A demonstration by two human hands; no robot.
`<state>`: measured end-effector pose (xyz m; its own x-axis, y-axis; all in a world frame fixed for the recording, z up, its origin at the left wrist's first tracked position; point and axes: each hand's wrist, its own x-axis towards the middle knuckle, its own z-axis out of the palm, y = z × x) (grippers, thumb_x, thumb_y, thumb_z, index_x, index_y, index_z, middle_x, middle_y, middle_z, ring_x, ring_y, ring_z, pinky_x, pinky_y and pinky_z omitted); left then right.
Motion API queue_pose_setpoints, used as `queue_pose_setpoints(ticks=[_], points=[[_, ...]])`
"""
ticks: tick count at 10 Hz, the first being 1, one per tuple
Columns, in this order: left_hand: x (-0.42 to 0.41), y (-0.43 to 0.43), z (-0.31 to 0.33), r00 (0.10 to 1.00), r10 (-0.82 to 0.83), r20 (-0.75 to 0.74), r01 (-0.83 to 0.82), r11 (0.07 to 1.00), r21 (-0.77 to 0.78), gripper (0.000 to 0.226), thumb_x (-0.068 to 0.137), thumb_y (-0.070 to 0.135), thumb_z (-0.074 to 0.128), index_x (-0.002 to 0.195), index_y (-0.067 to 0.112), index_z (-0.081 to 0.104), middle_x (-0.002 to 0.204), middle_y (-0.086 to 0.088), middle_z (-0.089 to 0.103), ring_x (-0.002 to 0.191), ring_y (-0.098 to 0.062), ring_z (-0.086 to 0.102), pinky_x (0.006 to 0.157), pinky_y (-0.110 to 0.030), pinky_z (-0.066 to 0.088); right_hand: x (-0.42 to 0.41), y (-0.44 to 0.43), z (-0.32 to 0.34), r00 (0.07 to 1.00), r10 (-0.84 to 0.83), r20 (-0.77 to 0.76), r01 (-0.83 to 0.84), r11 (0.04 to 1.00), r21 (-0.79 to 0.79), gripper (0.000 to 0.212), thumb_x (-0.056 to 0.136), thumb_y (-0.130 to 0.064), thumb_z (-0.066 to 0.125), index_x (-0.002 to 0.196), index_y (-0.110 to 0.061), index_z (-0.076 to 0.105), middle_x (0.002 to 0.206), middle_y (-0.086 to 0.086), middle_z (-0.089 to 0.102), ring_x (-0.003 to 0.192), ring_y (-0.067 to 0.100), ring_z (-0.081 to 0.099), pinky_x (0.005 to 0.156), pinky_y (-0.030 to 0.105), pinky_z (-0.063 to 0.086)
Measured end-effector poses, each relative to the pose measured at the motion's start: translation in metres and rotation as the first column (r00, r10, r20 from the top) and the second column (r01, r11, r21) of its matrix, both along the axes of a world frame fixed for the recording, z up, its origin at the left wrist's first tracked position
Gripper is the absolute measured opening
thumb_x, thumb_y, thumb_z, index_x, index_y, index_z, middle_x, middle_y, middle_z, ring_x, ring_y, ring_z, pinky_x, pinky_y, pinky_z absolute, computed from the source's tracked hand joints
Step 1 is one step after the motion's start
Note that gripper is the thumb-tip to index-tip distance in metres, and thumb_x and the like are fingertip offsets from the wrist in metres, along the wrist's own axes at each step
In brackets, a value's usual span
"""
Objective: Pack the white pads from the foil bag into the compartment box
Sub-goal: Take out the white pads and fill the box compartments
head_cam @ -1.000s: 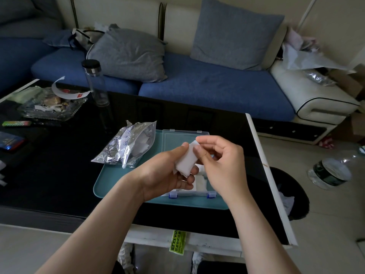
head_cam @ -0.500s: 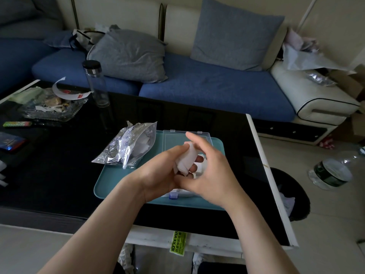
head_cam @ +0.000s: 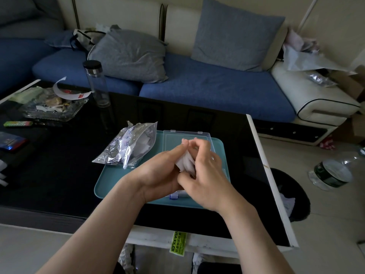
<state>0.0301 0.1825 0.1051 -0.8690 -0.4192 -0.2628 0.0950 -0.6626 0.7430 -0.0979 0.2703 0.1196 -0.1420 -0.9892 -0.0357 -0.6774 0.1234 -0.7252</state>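
Both hands meet in the middle of the frame, just above the compartment box (head_cam: 173,139). The left hand (head_cam: 158,173) curls its fingers and thumb round a white pad (head_cam: 185,162). The right hand (head_cam: 209,175) pinches the same pad from the other side, so the pad sits squeezed between them. The pad looks very light, soft and bendy, like folded cloth or paper. I think it will not break, but it can crumple or come unfolded. It does not look slippery. A gentle pinch at its edges with the fingertips seems best, keeping it flat so it fits into a slot. The box is clear plastic, with its lid open toward the top of the frame and a small blue clip (head_cam: 173,196) on its near side. The hands hide its slots, so I cannot tell how full it is. It sits on a teal tray (head_cam: 118,180). The foil bag (head_cam: 128,147) lies left of the hands, partly on the tray, shiny and crinkly, and something white shows at its open end. Its small blue marks are too tiny to read. At the bottom middle, a bright green sticker (head_cam: 177,243) hangs on the table edge. Its big letters look like "SIXI YU", and the small writing beside them cannot be read.
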Motion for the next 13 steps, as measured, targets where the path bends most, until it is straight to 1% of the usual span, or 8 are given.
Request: queue_pose_setpoints(ticks=[2, 3, 4, 6, 8, 10, 11, 13], points=[[0.002, 0.0, 0.006, 0.984, 0.169, 0.046, -0.174, 0.976, 0.131, 0.05, 0.111, 0.042, 0.041, 0.114, 0.002, 0.071, 0.119, -0.021, 0.068, 0.105, -0.03, 0.071, 0.092, -0.041, 0.061, 0.002, -0.003, -0.008, 0.986, -0.003, -0.169, -0.024, 0.988, -0.156, 0.062, 0.074, -0.056, 0.067, 0.127, -0.038, 0.041, 0.154, -0.011, 0.042, 0.153, 0.008, 0.023, 0.127, 0.048, 0.019], [0.0, -0.003, 0.002, 0.96, 0.249, 0.125, -0.261, 0.961, 0.09, 0.048, 0.11, 0.044, 0.044, 0.127, 0.003, 0.063, 0.113, -0.02, 0.059, 0.112, -0.034, 0.06, 0.112, -0.051, 0.046, -0.002, -0.006, -0.012, 0.989, -0.073, -0.127, 0.031, 0.953, -0.3, 0.048, 0.077, -0.06, 0.079, 0.115, -0.036, 0.063, 0.148, -0.013, 0.05, 0.146, 0.005, 0.038, 0.119, 0.036, 0.034], [-0.003, 0.0, 0.006, 0.936, 0.312, 0.165, -0.328, 0.941, 0.08, 0.047, 0.11, 0.047, 0.043, 0.112, 0.004, 0.062, 0.089, -0.012, 0.058, 0.092, -0.03, 0.062, 0.091, -0.045, 0.053, -0.006, -0.008, -0.012, 0.99, -0.106, -0.093, 0.05, 0.881, -0.471, 0.032, 0.077, -0.032, 0.092, 0.102, -0.025, 0.073, 0.126, -0.011, 0.061, 0.127, 0.004, 0.057, 0.105, 0.023, 0.046], [-0.009, 0.0, 0.005, 0.898, 0.387, 0.208, -0.404, 0.914, 0.043, 0.048, 0.111, 0.049, 0.04, 0.095, 0.006, 0.055, 0.079, -0.011, 0.054, 0.077, -0.026, 0.062, 0.094, -0.047, 0.053, 0.001, -0.01, -0.015, 0.993, -0.114, -0.035, 0.074, 0.822, -0.564, 0.009, 0.085, -0.013, 0.087, 0.09, -0.018, 0.081, 0.105, -0.006, 0.068, 0.1, 0.005, 0.068, 0.085, 0.019, 0.054], [-0.011, 0.002, 0.003, 0.84, 0.509, 0.188, -0.522, 0.853, 0.026, 0.03, 0.114, 0.039, 0.042, 0.137, 0.021, 0.046, 0.103, -0.016, 0.06, 0.066, -0.017, 0.072, 0.063, -0.04, 0.06, 0.0, -0.01, -0.014, 0.994, -0.108, 0.011, 0.094, 0.814, -0.574, 0.012, 0.081, -0.013, 0.092, 0.087, -0.02, 0.084, 0.092, -0.008, 0.067, 0.081, 0.011, 0.064, 0.072, 0.011, 0.044], [-0.007, 0.002, 0.004, 0.818, 0.523, 0.238, -0.558, 0.822, 0.11, 0.042, 0.113, 0.044, 0.04, 0.124, 0.007, 0.053, 0.099, -0.025, 0.069, 0.086, -0.035, 0.074, 0.085, -0.051, 0.063, -0.005, -0.008, -0.005, 0.943, -0.109, 0.316, 0.273, 0.795, -0.542, 0.015, 0.086, -0.006, 0.084, 0.083, -0.019, 0.078, 0.08, -0.007, 0.075, 0.075, 0.017, 0.071, 0.069, 0.029, 0.056], [-0.006, -0.003, 0.0, 0.802, 0.526, 0.284, -0.585, 0.788, 0.193, 0.042, 0.111, 0.049, 0.044, 0.112, 0.008, 0.055, 0.074, -0.015, 0.057, 0.064, -0.03, 0.068, 0.068, -0.043, 0.061, -0.009, -0.007, -0.001, 0.836, -0.15, 0.527, 0.451, 0.736, -0.506, 0.014, 0.091, -0.004, 0.08, 0.086, -0.016, 0.075, 0.082, -0.002, 0.076, 0.077, 0.014, 0.073, 0.071, 0.024, 0.056], [-0.009, 0.0, 0.006, 0.839, 0.498, 0.22, -0.542, 0.8, 0.258, 0.036, 0.111, 0.044, 0.046, 0.113, 0.009, 0.055, 0.087, -0.019, 0.065, 0.072, -0.036, 0.075, 0.073, -0.046, 0.061, -0.008, -0.009, -0.01, 0.942, -0.221, 0.252, 0.333, 0.696, -0.636, 0.002, 0.098, -0.012, 0.076, 0.098, -0.01, 0.075, 0.093, -0.006, 0.076, 0.088, 0.012, 0.075, 0.076, 0.02, 0.056]])
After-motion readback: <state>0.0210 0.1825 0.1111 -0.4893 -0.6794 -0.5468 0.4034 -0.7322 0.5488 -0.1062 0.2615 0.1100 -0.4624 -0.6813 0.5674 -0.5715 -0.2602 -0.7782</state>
